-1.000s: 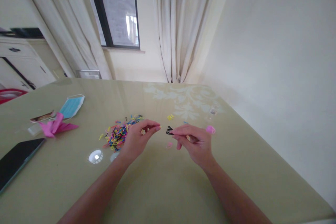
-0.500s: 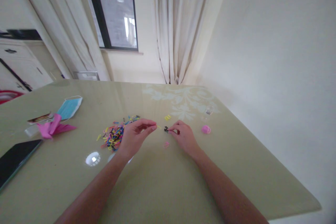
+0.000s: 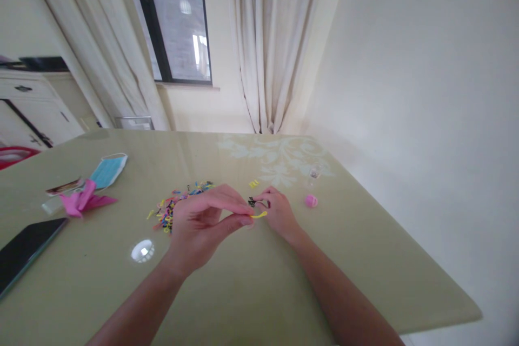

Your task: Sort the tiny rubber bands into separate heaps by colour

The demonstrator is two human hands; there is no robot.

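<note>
My left hand (image 3: 211, 221) is raised above the table, its thumb and fingers pinching a small yellow strip with a looped end (image 3: 259, 215). Behind it lies a mixed pile of small coloured looped pieces (image 3: 166, 211), partly covered by the hand. My right hand (image 3: 278, 213) rests on the table, thumb and forefinger curled together at a little group of black pieces (image 3: 251, 202). Whether a black piece is between those fingertips is too small to tell. Several yellow pieces (image 3: 253, 184) lie just beyond. Pink pieces are mostly hidden by my left fingertips.
Right of my hands are a pink ball (image 3: 311, 201) and a small clear object (image 3: 314, 173). To the left lie a dark phone (image 3: 30, 246), a pink folded paper shape (image 3: 85, 201), a blue mask (image 3: 108, 171) and a shiny clear dome (image 3: 142, 251). A wall borders the table's right side.
My left hand has moved right and closer to the camera, bringing the yellow piece in front of the right hand. The right hand stays by the black pieces. The view has shifted slightly.
</note>
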